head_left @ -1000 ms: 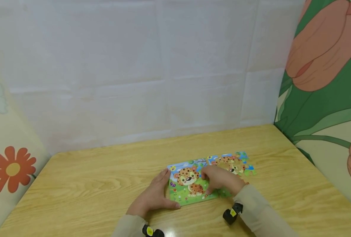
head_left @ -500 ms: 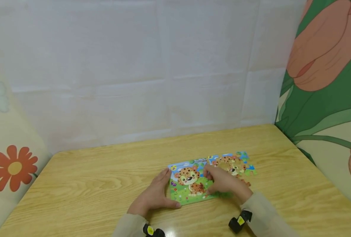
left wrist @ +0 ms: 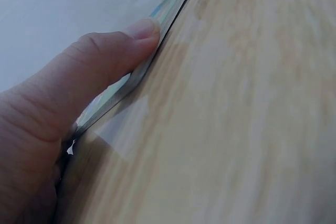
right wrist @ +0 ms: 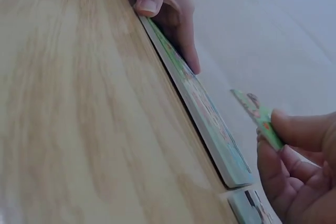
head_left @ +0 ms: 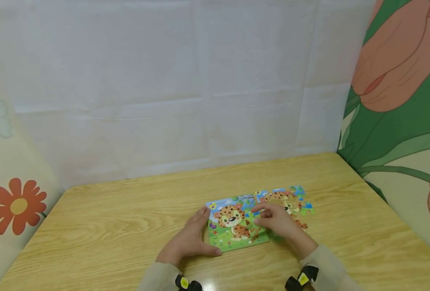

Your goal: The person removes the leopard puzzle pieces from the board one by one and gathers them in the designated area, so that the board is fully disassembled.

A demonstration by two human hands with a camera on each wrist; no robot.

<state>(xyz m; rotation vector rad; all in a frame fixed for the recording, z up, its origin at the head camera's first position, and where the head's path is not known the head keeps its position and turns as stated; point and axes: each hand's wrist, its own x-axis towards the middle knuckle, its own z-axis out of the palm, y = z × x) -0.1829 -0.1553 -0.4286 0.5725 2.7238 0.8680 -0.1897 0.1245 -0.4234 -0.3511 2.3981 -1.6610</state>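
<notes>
A jigsaw board (head_left: 231, 220) with a cartoon leopard cub on green grass lies flat on the table. My left hand (head_left: 187, 238) holds its left side, thumb on the near edge and fingers at the far left corner. In the left wrist view that thumb presses on the board's rim (left wrist: 137, 74). Over the board's right part, my right hand (head_left: 278, 222) pinches a small green puzzle piece (right wrist: 258, 114) with orange-brown markings between thumb and fingers. The right wrist view shows the piece tilted and raised off the board.
Right of the board, joined puzzle pieces (head_left: 273, 197) form part of the same leopard picture, with wood showing in a gap. More pieces (head_left: 307, 209) lie along its right side. A white sheet (head_left: 164, 81) rises behind the wooden table (head_left: 127, 218).
My right hand has drawn back slightly to the right, with its fingers less tucked in. More of the leopard's tail and the board's right edge shows. The left hand stays in place.
</notes>
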